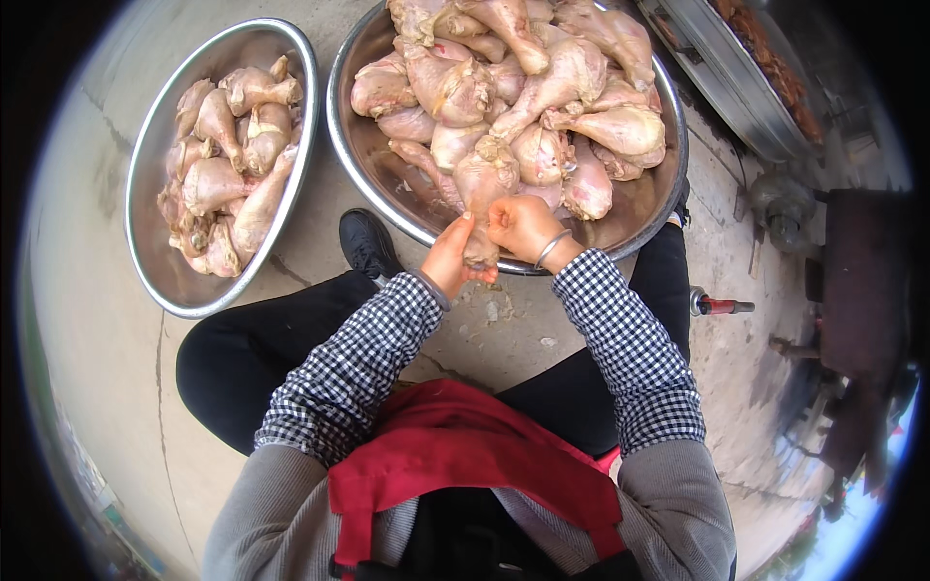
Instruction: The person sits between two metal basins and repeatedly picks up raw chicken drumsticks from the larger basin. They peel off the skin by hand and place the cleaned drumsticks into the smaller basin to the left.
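A raw poultry drumstick [481, 184] is between my two hands at the near rim of a big round metal basin [402, 215]. Its narrow end points down toward me. My left hand [453, 259] is closed around that end from the left and below. From the right, my right hand [528, 229] pinches at the drumstick's side with curled fingers; anything small in that pinch is hidden. Behind it, the basin holds a heap of pale raw drumsticks [542, 87]. To the left stands a smaller metal basin [145, 198] with several more drumsticks [235, 165].
My black shoe [368, 244] is on the concrete floor [107, 320] between the basins. At the upper right is a metal container [722, 77] with reddish-brown contents. A red-handled tool [725, 306] lies right of my leg, near a dark stand [862, 281].
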A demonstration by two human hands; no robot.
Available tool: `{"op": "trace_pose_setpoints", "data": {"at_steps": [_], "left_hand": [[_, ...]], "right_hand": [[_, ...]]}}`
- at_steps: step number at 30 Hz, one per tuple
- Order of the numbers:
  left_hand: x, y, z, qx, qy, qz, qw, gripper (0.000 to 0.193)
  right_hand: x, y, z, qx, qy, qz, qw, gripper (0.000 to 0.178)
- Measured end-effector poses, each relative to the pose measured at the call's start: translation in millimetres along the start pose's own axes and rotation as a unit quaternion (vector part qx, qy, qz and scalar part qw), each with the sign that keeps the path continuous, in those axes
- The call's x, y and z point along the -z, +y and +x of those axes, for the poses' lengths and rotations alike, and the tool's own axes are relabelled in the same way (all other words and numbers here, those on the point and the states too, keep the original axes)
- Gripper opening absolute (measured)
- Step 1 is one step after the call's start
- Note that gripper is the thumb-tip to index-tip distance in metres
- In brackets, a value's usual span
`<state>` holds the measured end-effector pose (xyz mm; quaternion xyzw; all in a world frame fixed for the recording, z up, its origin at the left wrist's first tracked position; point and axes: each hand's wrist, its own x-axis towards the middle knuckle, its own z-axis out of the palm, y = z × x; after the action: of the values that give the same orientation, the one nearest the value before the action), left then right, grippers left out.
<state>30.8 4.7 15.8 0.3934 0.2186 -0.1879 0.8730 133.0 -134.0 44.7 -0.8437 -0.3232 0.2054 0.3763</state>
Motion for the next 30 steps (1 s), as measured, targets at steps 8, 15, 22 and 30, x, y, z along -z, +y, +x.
{"op": "trace_pose_setpoints", "data": {"at_steps": [8,15,22,30], "left_hand": [[-2,4,-2,0.013,0.009,-0.009,1.000,0.054],[1,1,0,0.006,-0.002,-0.013,1.000,0.054],[-1,1,0,0.006,0.002,0.000,1.000,0.055],[-1,1,0,0.010,0.004,-0.008,1.000,0.056]], "right_hand": [[10,25,2,-0.157,-0.051,0.330,0.929,0.010],[6,10,1,-0.011,-0.062,0.168,0.984,0.020],[4,7,3,0.106,-0.008,-0.009,0.994,0.012],[-2,22,8,0.123,0.004,-0.087,0.989,0.012]]}}
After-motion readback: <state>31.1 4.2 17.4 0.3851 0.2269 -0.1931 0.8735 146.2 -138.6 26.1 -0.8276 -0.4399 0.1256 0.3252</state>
